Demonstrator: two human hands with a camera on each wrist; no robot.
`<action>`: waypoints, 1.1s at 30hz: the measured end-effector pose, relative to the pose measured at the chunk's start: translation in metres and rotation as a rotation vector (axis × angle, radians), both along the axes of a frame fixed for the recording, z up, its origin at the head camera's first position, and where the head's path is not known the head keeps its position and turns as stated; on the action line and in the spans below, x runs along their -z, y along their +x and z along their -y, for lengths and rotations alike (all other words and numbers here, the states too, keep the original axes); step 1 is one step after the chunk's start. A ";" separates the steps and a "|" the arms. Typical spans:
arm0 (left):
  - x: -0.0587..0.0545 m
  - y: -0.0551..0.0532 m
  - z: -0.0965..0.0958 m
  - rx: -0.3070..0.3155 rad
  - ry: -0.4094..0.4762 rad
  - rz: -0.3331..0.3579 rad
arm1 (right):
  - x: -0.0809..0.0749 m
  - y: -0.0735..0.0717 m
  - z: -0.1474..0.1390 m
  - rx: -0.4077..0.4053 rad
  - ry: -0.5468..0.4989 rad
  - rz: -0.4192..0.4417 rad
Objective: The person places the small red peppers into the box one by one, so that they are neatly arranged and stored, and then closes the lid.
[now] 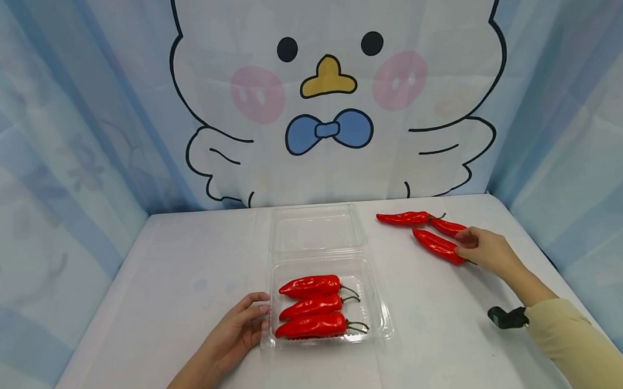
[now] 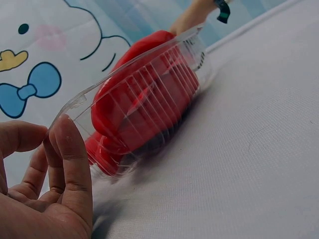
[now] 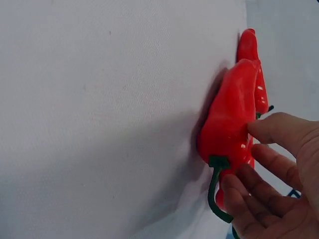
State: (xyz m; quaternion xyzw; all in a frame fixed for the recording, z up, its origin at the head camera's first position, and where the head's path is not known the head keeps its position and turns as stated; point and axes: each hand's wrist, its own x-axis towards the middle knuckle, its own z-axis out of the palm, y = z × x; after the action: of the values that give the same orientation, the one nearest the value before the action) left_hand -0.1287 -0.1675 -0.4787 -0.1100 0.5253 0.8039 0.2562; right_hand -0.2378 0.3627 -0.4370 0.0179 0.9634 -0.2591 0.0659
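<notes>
My left hand (image 1: 244,329) pinches the left rim of a hinged, clear plastic clamshell box (image 1: 371,273), whose lid (image 1: 315,229) lies back on the table. Inside its base are three red chili peppers (image 1: 310,325), side by side with green stems to the right. At the back right, my right hand (image 1: 486,249) is at the nearest of three more peppers. Its thumb (image 3: 279,130) touches that chili pepper (image 3: 229,114) near the stem end, while the other fingers are loosely bent beside it. Another chili pepper (image 1: 447,227) lies just behind, and one chili pepper (image 1: 404,218) farther left.
A white cloth covers the table (image 1: 188,260). Its back edge meets a curtain (image 1: 337,175) printed with a cartoon bird, and patterned curtains (image 1: 53,202) hang along both sides. A black strap mount (image 1: 508,318) sits on my right wrist.
</notes>
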 end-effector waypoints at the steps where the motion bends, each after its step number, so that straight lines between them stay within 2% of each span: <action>1: 0.000 0.000 0.000 0.000 0.001 0.000 | 0.000 0.000 0.000 -0.003 -0.001 0.015; 6: 0.001 0.000 0.000 -0.002 0.001 -0.002 | 0.001 0.002 0.002 -0.020 0.008 0.054; 17: 0.001 -0.001 -0.001 -0.009 -0.009 -0.001 | 0.004 0.003 0.003 -0.029 0.004 0.049; 25: 0.001 -0.002 -0.001 -0.006 -0.012 -0.003 | 0.005 0.006 0.008 -0.012 -0.041 0.056; 33: 0.000 -0.001 -0.001 -0.007 -0.019 -0.004 | 0.012 0.007 0.013 -0.009 -0.063 0.052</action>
State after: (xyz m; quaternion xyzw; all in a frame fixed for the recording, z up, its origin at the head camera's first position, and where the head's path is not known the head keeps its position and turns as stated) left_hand -0.1297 -0.1663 -0.4791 -0.1128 0.5330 0.8001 0.2511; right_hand -0.2313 0.3494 -0.4491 0.0183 0.9529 -0.2882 0.0926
